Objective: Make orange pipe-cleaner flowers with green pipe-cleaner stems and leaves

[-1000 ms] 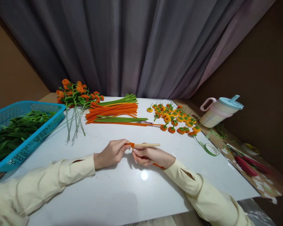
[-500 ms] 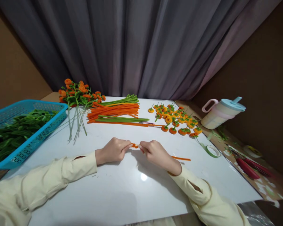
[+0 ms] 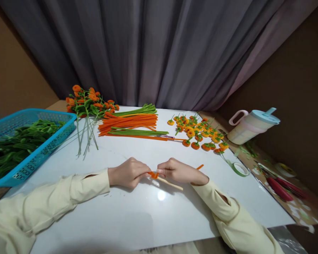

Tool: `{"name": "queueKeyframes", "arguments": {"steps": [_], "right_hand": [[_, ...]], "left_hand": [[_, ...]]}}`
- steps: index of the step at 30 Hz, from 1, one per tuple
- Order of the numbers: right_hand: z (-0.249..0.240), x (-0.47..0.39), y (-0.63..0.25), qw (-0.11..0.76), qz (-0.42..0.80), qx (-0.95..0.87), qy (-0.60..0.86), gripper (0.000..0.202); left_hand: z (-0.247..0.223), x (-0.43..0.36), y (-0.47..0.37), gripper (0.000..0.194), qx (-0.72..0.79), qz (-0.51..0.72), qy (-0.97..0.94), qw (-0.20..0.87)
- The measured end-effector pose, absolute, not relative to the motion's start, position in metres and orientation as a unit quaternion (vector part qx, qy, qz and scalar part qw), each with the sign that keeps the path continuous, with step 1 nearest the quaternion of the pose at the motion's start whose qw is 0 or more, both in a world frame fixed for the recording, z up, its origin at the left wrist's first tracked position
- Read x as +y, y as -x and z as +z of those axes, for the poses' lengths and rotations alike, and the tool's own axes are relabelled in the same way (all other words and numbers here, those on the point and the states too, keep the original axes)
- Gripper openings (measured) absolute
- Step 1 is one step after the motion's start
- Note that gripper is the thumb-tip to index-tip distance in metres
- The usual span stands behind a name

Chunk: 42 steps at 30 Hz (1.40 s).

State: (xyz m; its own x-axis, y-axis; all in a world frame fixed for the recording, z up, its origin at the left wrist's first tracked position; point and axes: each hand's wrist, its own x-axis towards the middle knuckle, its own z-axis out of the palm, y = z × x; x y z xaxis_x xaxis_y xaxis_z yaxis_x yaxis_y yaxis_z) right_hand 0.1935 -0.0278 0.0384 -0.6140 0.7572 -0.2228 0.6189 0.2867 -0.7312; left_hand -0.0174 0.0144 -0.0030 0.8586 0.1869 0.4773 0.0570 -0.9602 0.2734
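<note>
Where the surface (image 3: 106, 218) stretches left of the orange chenille-stem bundle (image 3: 129, 122), a blue basket (image 3: 42, 150) of green leaves (image 3: 18, 144) is seen, with orange flowers (image 3: 92, 96) laid just left of the bundle. In front of the bundle, an orange chenille stem (image 3: 154, 175) is coiled at one end of a wooden stick (image 3: 172, 184); the coil is pinched by the closed left hand (image 3: 129, 173), its strand by the likewise closed right hand (image 3: 176, 171). Right of the bundle, flower heads (image 3: 190, 133) are scattered; farther right, a tumbler (image 3: 247, 130) is seen.

Fuzzy orange stems (image 3: 129, 121) and flowers (image 3: 190, 133) suggest a craft workspace.
</note>
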Motion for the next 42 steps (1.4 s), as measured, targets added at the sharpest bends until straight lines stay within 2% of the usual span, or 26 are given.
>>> {"name": "queueKeyframes", "arguments": {"steps": [3,6,8,10,13,20,26,32,34,37,40,42], "right_hand": [[0.034,-0.027,-0.194,0.111,0.578,-0.701,0.403,0.035],[0.027,-0.029,-0.186,0.206,0.712,-0.55,0.383,0.033],[0.023,-0.031,-0.177,0.272,0.749,-0.482,0.365,0.028],[0.019,-0.033,-0.169,0.309,0.748,-0.461,0.365,0.027],[0.015,-0.035,-0.163,0.321,0.728,-0.45,0.406,0.028],[0.028,-0.033,-0.179,0.234,0.652,-0.531,0.488,0.031],[0.039,-0.035,-0.181,0.196,0.516,-0.642,0.531,0.035],[0.031,-0.027,-0.191,0.19,0.333,-0.728,0.568,0.034],[0.028,-0.024,-0.196,0.177,0.355,-0.737,0.547,0.035],[0.028,-0.022,-0.2,0.187,0.48,-0.692,0.505,0.038],[0.03,-0.024,-0.196,0.23,0.581,-0.629,0.463,0.037],[0.03,-0.026,-0.19,0.265,0.605,-0.595,0.458,0.032]], "left_hand": [[-0.003,0.014,0.018,0.022,0.05,0.276,-0.948,0.148],[-0.003,0.015,0.017,0.023,0.117,0.313,-0.926,0.178],[-0.002,0.018,0.014,0.024,0.196,0.338,-0.895,0.215],[-0.001,0.02,0.011,0.025,0.256,0.347,-0.868,0.247],[0.0,0.022,0.008,0.026,0.286,0.32,-0.862,0.271],[-0.005,0.025,0.007,0.03,0.283,0.252,-0.9,0.217],[-0.01,0.023,0.007,0.028,0.239,0.224,-0.936,0.127],[-0.005,0.021,0.01,0.032,0.167,0.207,-0.949,0.167],[-0.002,0.022,0.01,0.031,0.147,0.206,-0.943,0.215],[0.002,0.025,0.012,0.03,0.148,0.215,-0.913,0.314],[0.005,0.028,0.013,0.032,0.188,0.229,-0.873,0.388],[0.006,0.028,0.012,0.034,0.225,0.247,-0.853,0.402]]}}
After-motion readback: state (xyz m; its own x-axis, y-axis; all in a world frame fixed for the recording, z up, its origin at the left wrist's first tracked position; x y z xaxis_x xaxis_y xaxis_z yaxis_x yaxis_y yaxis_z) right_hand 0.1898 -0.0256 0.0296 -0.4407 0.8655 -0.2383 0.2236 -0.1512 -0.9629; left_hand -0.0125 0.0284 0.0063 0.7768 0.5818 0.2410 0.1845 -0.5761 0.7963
